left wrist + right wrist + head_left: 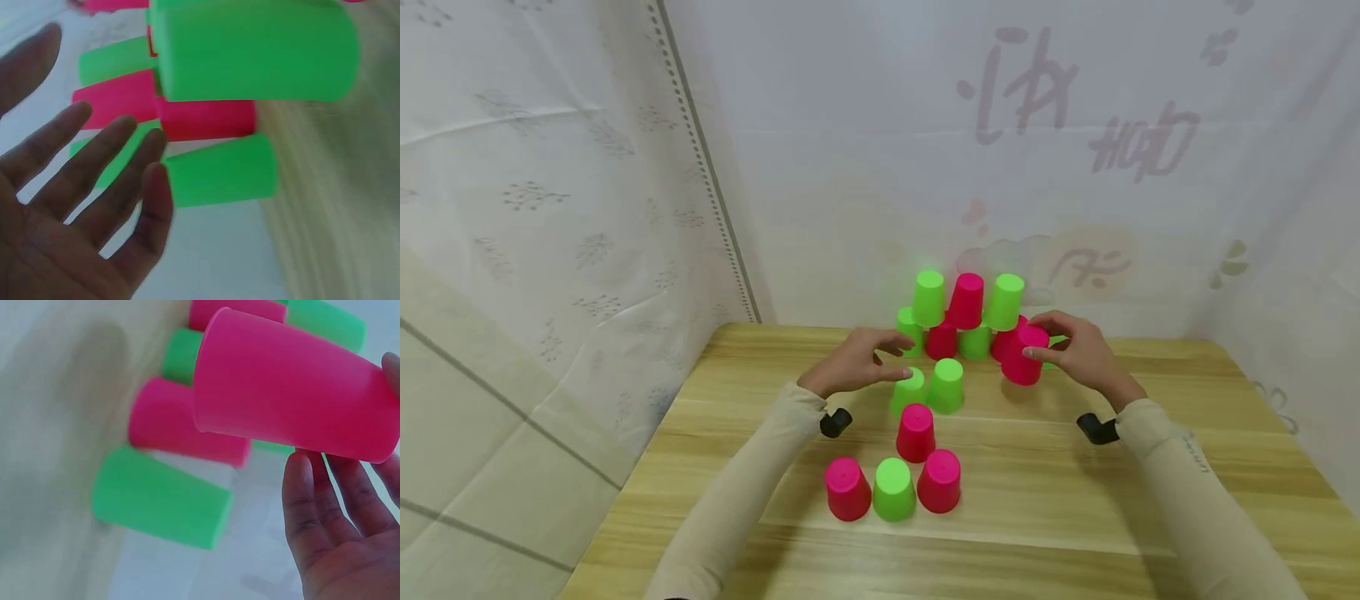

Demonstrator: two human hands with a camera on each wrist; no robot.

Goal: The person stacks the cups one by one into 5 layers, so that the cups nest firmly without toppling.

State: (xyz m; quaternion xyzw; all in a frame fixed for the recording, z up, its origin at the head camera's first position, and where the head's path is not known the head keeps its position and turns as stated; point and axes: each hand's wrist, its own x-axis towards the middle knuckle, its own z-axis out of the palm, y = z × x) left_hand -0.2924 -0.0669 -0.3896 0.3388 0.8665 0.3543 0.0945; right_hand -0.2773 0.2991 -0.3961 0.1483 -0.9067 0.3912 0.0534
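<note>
Setting: curtained-off indoor nook, room type unclear; printed pale cloth (865,167) hangs behind wood-grain table (1037,508).

1. Held cup (1018,367): plain hot pink (nearer crimson in the head view).
2. Upper row of cups (967,302): neon green, pink, neon green.
3. Row of cups beneath (975,343): green and pink alternating.
4. Pair of cups (946,387) nearer the front: both solid green.
5. Single cup (916,435): pink.
6. Front trio of cups (893,492): pink, lime green, pink.
7. Tabletop (1037,500): tan wood grain, streaked brown.
8. Back cloth (865,150): off-white, with mauve-grey lettering and green leaf shapes.
9. Side cloth (565,242): whitish, printed with grey sprigs; a dark dotted stripe (703,154) borders it.
10. Sleeves (741,492): plain cream, the right one bearing dark lettering (1195,450).
11. Wrist cameras (836,422): black.
</note>
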